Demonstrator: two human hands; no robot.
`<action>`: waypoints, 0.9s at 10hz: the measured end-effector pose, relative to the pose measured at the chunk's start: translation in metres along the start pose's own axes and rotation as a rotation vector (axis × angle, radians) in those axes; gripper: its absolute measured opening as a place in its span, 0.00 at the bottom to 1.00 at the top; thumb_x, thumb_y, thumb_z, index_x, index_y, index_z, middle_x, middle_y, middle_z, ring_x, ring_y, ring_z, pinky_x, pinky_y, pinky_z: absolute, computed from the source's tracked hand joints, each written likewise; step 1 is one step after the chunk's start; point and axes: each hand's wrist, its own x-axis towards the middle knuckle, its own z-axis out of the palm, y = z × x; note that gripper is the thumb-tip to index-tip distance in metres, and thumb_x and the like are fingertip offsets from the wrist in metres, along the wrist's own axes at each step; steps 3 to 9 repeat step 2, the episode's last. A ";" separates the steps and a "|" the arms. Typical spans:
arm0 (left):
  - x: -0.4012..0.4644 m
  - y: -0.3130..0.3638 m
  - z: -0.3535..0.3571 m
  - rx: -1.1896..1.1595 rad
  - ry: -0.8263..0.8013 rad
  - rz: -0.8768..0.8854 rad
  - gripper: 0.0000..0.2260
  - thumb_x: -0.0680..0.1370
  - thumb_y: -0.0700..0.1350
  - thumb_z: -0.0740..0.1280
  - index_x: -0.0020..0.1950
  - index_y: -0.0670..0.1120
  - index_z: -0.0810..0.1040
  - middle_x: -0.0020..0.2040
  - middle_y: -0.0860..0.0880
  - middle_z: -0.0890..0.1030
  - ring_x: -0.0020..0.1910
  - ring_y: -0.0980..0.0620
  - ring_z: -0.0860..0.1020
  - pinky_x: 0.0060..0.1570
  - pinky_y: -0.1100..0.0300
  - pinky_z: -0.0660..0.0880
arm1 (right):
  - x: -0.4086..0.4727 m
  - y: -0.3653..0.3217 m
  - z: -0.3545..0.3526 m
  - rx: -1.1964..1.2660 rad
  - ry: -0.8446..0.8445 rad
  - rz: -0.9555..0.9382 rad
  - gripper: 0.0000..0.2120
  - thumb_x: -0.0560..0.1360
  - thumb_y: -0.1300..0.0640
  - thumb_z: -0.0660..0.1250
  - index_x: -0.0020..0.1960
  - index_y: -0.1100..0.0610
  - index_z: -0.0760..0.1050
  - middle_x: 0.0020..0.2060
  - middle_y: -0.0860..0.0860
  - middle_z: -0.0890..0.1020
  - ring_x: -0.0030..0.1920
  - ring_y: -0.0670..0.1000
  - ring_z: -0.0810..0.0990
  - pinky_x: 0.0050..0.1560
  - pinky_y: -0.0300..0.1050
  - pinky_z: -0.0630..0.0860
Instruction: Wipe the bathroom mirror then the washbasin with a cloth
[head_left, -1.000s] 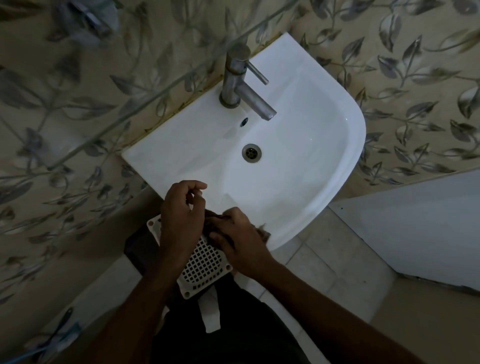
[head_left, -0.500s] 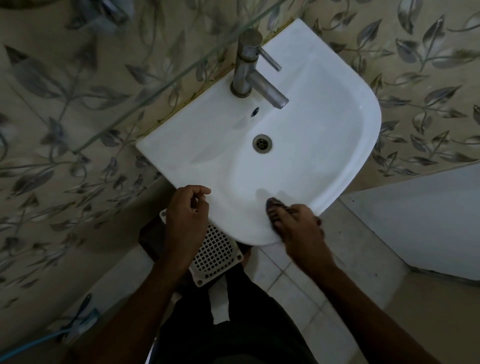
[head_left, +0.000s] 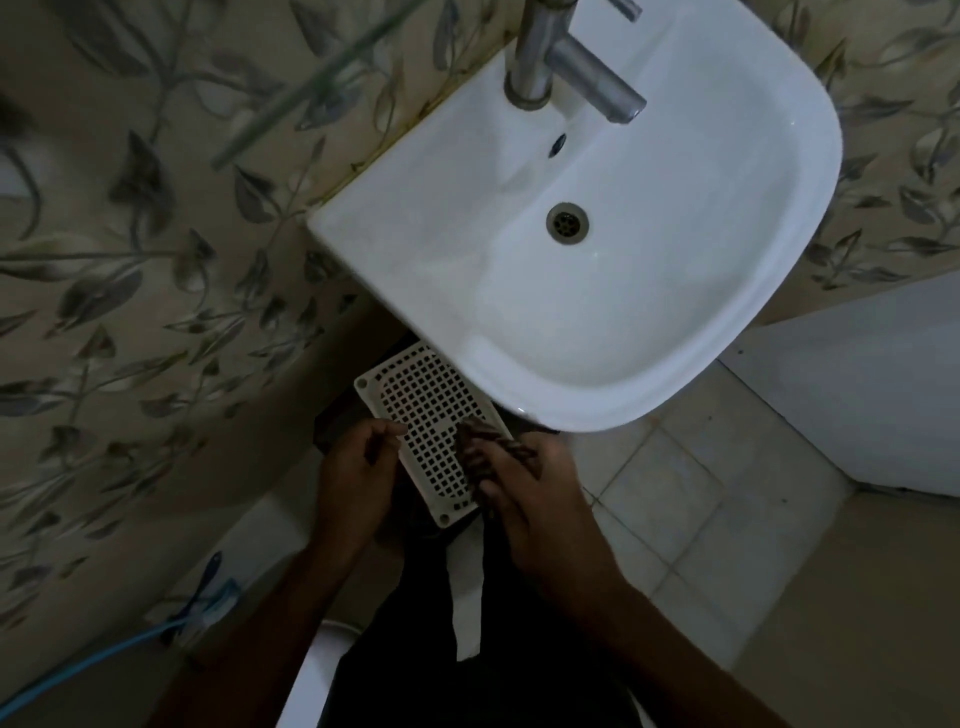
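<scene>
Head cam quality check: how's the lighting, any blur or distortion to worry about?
Head view: dim overall; the washbasin is the one bright surface, with small glints on its bowl. The left hand, right hand and dark cloth are underexposed, detail lost. Head view: the glass edge at upper left is smeared with blur; wide-angle bending curves the wall tiles.

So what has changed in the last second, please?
The right hand, holding the dark cloth, left the front rim of the washbasin and came back down beside the left hand, over the white grid panel. The left hand stayed there, loosely curled. The tap is unchanged.
</scene>
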 end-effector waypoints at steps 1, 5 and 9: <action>-0.007 -0.031 -0.002 0.065 0.011 0.016 0.09 0.80 0.38 0.64 0.51 0.52 0.80 0.51 0.53 0.82 0.52 0.53 0.79 0.53 0.58 0.74 | 0.020 -0.006 0.042 -0.095 -0.079 -0.045 0.18 0.81 0.49 0.57 0.69 0.51 0.72 0.60 0.57 0.73 0.54 0.47 0.74 0.53 0.38 0.75; 0.001 -0.045 0.012 0.077 0.018 -0.006 0.09 0.81 0.38 0.62 0.54 0.49 0.79 0.54 0.50 0.80 0.55 0.52 0.77 0.57 0.59 0.71 | 0.054 0.014 0.081 0.067 -0.109 0.117 0.15 0.82 0.49 0.59 0.65 0.49 0.77 0.59 0.58 0.78 0.55 0.49 0.79 0.53 0.42 0.77; 0.001 -0.045 0.012 0.077 0.018 -0.006 0.09 0.81 0.38 0.62 0.54 0.49 0.79 0.54 0.50 0.80 0.55 0.52 0.77 0.57 0.59 0.71 | 0.054 0.014 0.081 0.067 -0.109 0.117 0.15 0.82 0.49 0.59 0.65 0.49 0.77 0.59 0.58 0.78 0.55 0.49 0.79 0.53 0.42 0.77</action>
